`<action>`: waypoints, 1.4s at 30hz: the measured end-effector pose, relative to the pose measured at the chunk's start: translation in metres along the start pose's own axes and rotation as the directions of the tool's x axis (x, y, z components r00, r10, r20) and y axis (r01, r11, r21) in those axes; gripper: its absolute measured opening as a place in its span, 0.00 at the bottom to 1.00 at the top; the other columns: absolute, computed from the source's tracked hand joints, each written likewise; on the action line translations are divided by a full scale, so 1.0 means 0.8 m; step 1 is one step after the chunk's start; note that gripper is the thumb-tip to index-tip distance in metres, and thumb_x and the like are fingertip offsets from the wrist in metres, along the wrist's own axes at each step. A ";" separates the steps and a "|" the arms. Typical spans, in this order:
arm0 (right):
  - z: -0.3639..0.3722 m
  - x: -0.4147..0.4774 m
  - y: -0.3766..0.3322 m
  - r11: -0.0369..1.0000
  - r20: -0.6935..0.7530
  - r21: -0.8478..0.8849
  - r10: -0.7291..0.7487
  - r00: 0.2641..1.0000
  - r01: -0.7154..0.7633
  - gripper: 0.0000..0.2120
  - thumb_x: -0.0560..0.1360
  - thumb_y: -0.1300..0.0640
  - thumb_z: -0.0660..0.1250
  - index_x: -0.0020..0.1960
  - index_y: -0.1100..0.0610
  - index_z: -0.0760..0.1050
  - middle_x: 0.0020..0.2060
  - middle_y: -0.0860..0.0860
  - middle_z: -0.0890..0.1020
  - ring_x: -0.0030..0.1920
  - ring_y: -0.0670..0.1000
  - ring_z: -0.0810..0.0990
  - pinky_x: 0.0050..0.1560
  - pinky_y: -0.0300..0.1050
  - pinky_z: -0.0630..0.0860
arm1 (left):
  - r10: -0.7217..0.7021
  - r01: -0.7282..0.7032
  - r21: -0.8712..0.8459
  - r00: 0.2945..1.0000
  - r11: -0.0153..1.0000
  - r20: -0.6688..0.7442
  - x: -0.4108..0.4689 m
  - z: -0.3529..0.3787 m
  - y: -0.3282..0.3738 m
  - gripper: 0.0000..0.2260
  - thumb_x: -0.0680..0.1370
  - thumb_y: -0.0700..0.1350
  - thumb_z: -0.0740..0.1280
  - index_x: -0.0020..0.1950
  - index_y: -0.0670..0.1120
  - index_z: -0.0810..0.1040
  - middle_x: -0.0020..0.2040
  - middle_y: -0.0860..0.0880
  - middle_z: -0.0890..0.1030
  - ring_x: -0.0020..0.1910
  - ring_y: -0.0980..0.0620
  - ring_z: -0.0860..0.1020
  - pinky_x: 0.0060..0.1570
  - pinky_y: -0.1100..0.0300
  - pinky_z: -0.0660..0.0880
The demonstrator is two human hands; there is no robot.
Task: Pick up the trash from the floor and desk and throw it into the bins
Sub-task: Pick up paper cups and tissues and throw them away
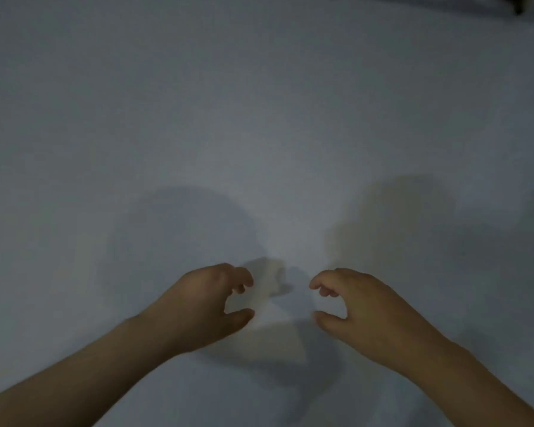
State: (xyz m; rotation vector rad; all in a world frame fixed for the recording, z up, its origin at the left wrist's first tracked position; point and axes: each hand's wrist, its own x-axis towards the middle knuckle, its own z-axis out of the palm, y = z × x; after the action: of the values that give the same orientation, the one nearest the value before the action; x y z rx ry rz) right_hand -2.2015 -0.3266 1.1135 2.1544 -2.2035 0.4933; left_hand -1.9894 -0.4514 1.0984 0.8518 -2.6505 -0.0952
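- Down at the near edge of the pale grey surface (259, 118), two bare forearms come in from the bottom corners, both cut off by the frame.
- Left hand (210, 303) hangs just over the surface, near-middle. The fingers are curled into a claw, the thumb sticks out underneath, and there's a clear gap between them with nothing held.
- Right hand (361, 306) mirrors it just across from the left: curled fingers, thumb out, gap between, also holding nothing. The two hands are near each other but not touching.
- Trash: the only candidate is a faint pale patch (275, 312) on the surface between the two thumbs. Honestly can't tell if it's paper or just a lighter bit between shadows.
- Soft shadows of the hands and arms spread over the middle of the surface.
- Far right corner: a dark object (518, 4), mostly cut off, can't make out what it is.
- Whole shot is dim and blurry, so any writing is unreadable. Can't say whether the surface is floor or desk either.
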 end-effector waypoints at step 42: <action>0.147 -0.397 -1.088 -0.240 -0.066 0.409 -0.970 -0.234 0.880 0.16 0.75 0.43 0.63 0.61 0.43 0.71 0.50 0.39 0.72 0.52 0.41 0.72 0.48 0.38 0.68 | -0.841 0.974 -0.005 -0.198 -0.226 -0.503 -1.152 -0.337 0.144 0.15 0.74 0.59 0.66 0.59 0.58 0.73 0.53 0.61 0.76 0.52 0.64 0.74 0.52 0.66 0.73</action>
State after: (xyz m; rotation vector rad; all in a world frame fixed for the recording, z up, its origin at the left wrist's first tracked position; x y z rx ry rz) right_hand -1.3113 -0.0433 1.1098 3.2582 0.4406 0.3190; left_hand -1.2613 0.1844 1.0829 2.6385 -0.8851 0.2407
